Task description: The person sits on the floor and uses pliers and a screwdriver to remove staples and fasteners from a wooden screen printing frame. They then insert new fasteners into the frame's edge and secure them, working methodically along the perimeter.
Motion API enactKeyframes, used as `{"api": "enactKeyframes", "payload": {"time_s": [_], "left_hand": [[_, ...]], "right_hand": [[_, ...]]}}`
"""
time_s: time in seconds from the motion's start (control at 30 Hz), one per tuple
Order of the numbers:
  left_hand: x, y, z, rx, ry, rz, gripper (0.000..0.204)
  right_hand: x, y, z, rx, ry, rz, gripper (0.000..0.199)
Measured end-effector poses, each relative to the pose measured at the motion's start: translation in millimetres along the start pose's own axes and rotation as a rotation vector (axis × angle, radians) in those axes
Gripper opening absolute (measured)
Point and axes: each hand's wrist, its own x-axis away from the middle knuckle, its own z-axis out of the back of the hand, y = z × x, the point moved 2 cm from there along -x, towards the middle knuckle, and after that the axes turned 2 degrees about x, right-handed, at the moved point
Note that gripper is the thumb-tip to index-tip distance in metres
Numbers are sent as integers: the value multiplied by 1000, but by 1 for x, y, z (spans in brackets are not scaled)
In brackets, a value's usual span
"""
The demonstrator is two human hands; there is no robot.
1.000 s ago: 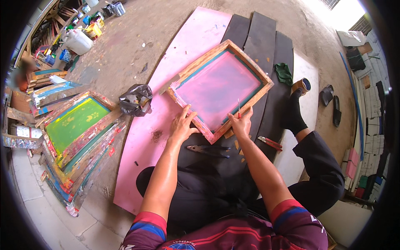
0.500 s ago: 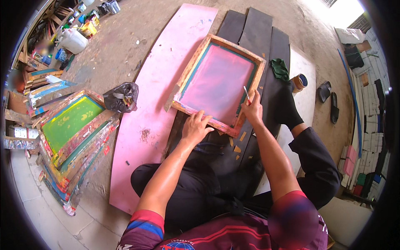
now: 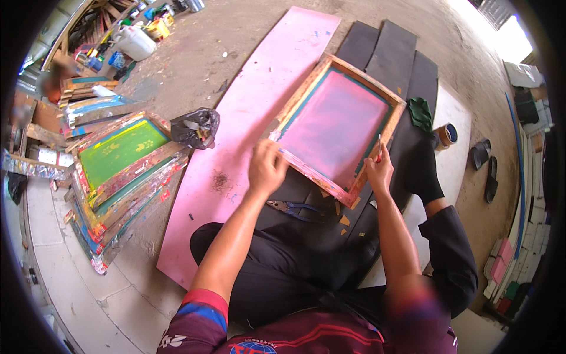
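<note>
- Screen frame (image 3: 367, 80), a wooden rectangle with a pinkish mesh (image 3: 335, 127) across it, probably light for its size, its rails stiff enough for a firm hold
- The mesh is likely the fragile part, thin and easy to pierce, so the better hold is on the wooden rails or corners; the paint-smeared wood may feel rough rather than slippery
- The frame lies ahead of and between the two grips, its near-left corner at the left grip (image 3: 266, 168) and its right rail at the right grip (image 3: 379, 171)
- The left grip is partly closed, fingers curled at that corner; whether they pinch the wood or only rest against it I cannot tell
- The right grip is closed around a slim red tool (image 3: 379, 157), thin end pointing away; whether it also holds the rail is unclear
- Dark boards (image 3: 392, 50) lie under the frame, ahead of both grips; pliers (image 3: 278, 205) sit just nearer the body than the left grip
- A black plastic bag (image 3: 194, 127) is left of and beyond the left grip
</note>
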Motion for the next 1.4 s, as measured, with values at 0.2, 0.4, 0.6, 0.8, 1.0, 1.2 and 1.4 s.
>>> {"api": "enactKeyframes", "payload": {"time_s": [0.2, 0.4, 0.6, 0.8, 1.0, 1.2, 1.4], "left_hand": [[-13, -166, 28, -368, -72, 379, 40], [-61, -186, 33, -645, -118, 539, 75], [-80, -207, 51, -673, -246, 731, 133], [-70, -208, 44, -543, -291, 657, 124], [-46, -225, 43, -479, -184, 551, 85], [-27, -162, 41, -504, -10, 408, 41], [24, -80, 13, 20, -365, 687, 54]], "right_hand": [[32, -11, -17, 23, 2, -127, 103], [36, -10, -19, 88, -90, -174, 65], [35, -12, -15, -73, -74, -173, 38], [47, -24, -26, -208, -43, -245, 36], [64, -27, -81, -117, 131, -213, 48], [109, -54, -114, -249, 12, -457, 88], [116, -70, -90, -229, -173, -510, 81]]}}
